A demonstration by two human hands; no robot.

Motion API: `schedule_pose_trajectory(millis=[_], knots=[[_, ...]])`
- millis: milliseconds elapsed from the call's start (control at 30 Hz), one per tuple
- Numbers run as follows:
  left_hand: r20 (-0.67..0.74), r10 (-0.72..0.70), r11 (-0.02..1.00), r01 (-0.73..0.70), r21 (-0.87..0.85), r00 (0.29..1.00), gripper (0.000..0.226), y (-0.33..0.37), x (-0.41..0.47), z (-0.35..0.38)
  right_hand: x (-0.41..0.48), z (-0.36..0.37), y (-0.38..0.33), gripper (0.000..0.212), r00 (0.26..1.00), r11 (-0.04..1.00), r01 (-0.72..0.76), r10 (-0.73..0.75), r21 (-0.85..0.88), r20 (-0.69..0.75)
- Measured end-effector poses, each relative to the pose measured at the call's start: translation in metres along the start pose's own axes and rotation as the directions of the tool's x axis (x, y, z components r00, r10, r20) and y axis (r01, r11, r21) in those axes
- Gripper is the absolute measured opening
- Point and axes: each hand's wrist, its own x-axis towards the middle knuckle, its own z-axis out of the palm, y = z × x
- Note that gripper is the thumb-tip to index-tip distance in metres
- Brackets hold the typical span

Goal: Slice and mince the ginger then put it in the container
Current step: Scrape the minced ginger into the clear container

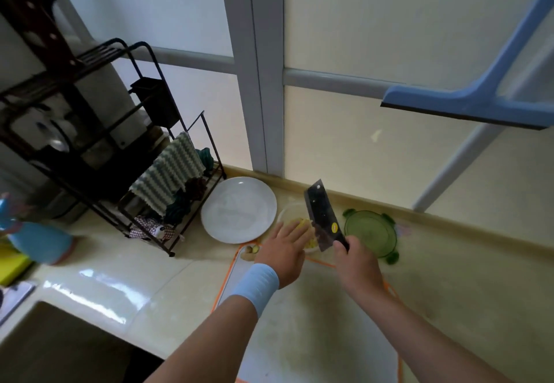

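- A cleaver (323, 217) is gripped by its handle in the right hand (356, 259), fingers wrapped around it, blade tilted over the container (289, 213).
- The left hand (283, 247) is held flat, fingers extended, against minced ginger (302, 223) at the blade.
- A green lid (370, 232) lies beside it on the counter (449, 277).

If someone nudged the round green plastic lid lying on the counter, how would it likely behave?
The round green plastic lid lies flat, so it would probably slide rather than roll. It looks thin, likely light. Its projecting clip tabs might snag on the beige counter.
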Motion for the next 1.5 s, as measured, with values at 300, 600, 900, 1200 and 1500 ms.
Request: schedule_pose_trajectory(millis=[300, 600, 900, 1200, 1500], knots=[[0.069, -0.019, 0.991, 0.010, 0.133, 0.997, 0.066, 0.010, -0.005, -0.005, -0.014, -0.006, -0.004, 0.014, 0.998, 0.998, 0.062, -0.062, 0.000, 0.015], [0.112, -0.112, 0.994, 0.111, 0.019, 0.987, 0.069, 0.007, 0.004, -0.010, -0.004, -0.004, -0.004, 0.015, 0.994, 0.994, 0.107, -0.107, -0.004, 0.020], [0.054, -0.025, 0.998, 0.022, 0.054, 0.998, 0.060, 0.006, -0.008, 0.005, 0.004, 0.004, 0.000, 0.016, 0.994, 0.994, 0.106, -0.106, 0.008, 0.000], [-0.268, -0.406, 0.894, 0.319, -0.314, 0.874, 0.032, -0.014, -0.026, 0.010, -0.007, 0.002, 0.000, 0.015, 0.982, 0.985, 0.172, -0.170, -0.023, 0.077], [0.067, -0.586, 0.703, 0.548, -0.454, 0.808, 0.036, -0.070, -0.074, 0.030, -0.052, 0.027, 0.042, 0.025, 0.945, 0.972, 0.213, -0.178, -0.101, 0.276]])
